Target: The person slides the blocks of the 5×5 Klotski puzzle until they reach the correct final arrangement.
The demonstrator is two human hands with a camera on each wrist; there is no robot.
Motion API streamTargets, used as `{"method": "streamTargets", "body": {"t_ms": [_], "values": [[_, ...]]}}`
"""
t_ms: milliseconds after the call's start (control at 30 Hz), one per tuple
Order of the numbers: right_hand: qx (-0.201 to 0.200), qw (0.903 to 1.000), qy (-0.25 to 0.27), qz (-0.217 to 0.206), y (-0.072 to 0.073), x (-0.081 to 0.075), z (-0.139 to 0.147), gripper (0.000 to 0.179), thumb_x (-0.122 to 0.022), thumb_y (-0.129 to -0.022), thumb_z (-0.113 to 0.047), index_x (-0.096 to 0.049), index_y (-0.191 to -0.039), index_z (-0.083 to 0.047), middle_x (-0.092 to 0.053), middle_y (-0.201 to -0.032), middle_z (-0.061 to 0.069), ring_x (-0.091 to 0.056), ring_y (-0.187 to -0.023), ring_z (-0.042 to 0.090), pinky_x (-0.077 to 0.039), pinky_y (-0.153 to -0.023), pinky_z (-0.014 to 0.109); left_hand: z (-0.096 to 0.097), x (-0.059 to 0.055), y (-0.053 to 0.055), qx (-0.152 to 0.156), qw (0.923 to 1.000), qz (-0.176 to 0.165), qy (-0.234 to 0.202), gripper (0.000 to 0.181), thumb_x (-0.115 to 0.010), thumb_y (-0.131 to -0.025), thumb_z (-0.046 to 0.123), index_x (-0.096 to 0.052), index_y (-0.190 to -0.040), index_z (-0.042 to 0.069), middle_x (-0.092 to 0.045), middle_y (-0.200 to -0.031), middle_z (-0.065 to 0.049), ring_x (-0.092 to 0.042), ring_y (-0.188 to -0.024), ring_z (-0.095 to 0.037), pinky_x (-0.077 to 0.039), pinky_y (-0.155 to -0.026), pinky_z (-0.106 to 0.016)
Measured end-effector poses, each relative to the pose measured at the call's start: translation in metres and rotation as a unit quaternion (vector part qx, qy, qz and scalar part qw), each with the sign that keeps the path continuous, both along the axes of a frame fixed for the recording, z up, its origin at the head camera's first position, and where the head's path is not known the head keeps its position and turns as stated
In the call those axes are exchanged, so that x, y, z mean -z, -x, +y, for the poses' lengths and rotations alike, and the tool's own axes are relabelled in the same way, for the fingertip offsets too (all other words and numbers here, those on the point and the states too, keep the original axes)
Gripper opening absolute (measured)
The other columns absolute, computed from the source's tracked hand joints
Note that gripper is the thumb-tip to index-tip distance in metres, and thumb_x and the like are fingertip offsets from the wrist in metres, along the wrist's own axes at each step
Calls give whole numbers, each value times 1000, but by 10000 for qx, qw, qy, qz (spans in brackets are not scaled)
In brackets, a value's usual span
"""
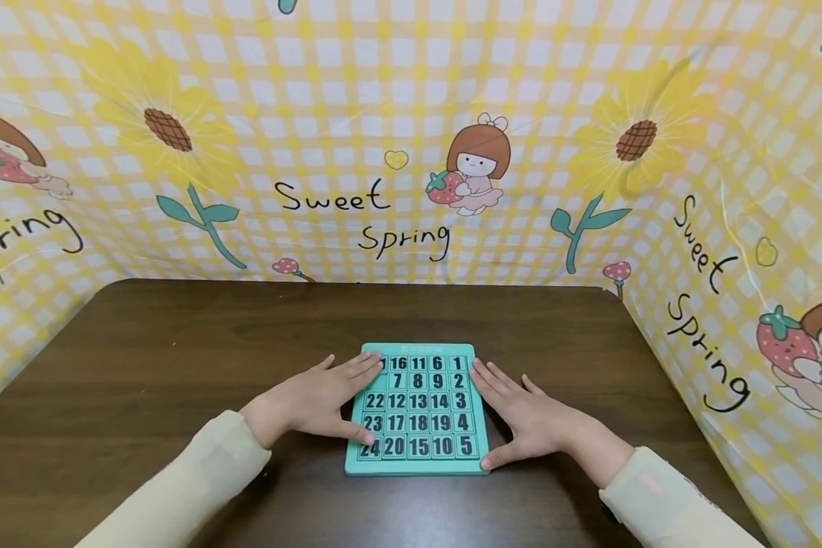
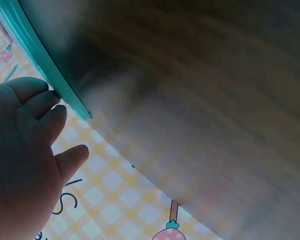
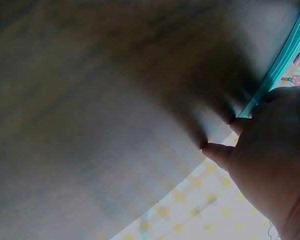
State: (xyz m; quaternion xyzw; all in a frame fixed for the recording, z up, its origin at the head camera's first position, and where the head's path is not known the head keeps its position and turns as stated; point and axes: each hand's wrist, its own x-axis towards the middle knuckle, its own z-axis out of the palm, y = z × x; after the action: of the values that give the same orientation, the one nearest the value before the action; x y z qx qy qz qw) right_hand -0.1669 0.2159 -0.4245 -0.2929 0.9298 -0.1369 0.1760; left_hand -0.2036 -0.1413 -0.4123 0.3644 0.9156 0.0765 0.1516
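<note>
A turquoise number slide puzzle (image 1: 418,466) lies flat on the brown table, with black-numbered tiles in rows. One slot in the second row, at the left, has no tile. My left hand (image 1: 318,399) rests on the puzzle's left side, fingertips partly covering the top-left tile and thumb over the lower-left tiles. Along the right rim lies my right hand (image 1: 530,415), its fingers extended near the upper corner and its thumb touching the lower corner. In the left wrist view, the puzzle's side edge (image 2: 45,60) meets the fingers; the right wrist view shows the opposite edge (image 3: 277,67).
The dark wooden table (image 1: 246,320) extends around the puzzle. A yellow checked cloth (image 1: 356,99) with flowers and lettering stands behind the table and along both sides.
</note>
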Motion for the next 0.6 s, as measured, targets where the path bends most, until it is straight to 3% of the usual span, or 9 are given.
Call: {"method": "streamTargets", "body": {"t_ms": [300, 600], "values": [[-33, 10000, -4, 38, -1, -2, -1, 127, -66, -73, -79, -2, -161, -12, 7, -169, 4, 1, -156, 31, -11, -114, 74, -3, 0, -10, -25, 9999, -113, -110, 113, -61, -78, 78, -18, -160, 13, -12, -169, -2, -15, -156, -21, -14, -120, -65], [-17, 10000, 0, 60, -2, -1, -1, 128, -66, -73, -79, -2, -161, -12, 6, -169, 4, 1, -156, 30, -12, -114, 74, -5, -2, -24, 129, 9998, -7, -128, 113, -60, -78, 78, -21, -159, 9, -13, -168, -6, -17, -155, -24, -18, -118, -66]]}}
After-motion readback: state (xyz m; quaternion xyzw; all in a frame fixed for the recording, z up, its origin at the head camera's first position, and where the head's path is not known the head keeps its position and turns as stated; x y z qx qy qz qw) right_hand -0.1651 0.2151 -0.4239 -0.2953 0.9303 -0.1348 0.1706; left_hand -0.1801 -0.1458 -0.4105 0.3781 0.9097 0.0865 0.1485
